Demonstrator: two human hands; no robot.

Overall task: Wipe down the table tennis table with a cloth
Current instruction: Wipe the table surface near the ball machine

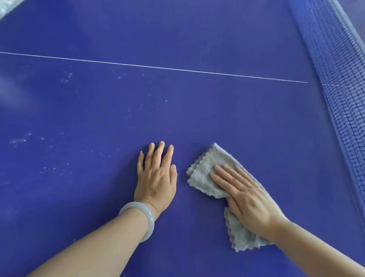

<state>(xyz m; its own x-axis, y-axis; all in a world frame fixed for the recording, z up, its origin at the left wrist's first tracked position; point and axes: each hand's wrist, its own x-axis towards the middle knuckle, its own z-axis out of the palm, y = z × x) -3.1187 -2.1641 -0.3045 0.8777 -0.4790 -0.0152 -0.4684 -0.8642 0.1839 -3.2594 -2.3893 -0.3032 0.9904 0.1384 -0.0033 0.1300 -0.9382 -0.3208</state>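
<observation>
A blue table tennis table (176,109) fills the head view, with a thin white centre line across it. A grey cloth (207,170) lies crumpled flat on the table at lower right of centre. My right hand (246,200) presses down on the cloth with straight fingers, pointing up and to the left. My left hand (156,176) rests flat on the bare table just left of the cloth, fingers straight and together, a pale bangle on its wrist. White dusty smears (54,159) speckle the surface to the left of my left hand.
The blue net (341,87) runs along the right side, from top to lower right, with the other table half behind it. The table's far left edge shows at the top left corner, next to a pale floor.
</observation>
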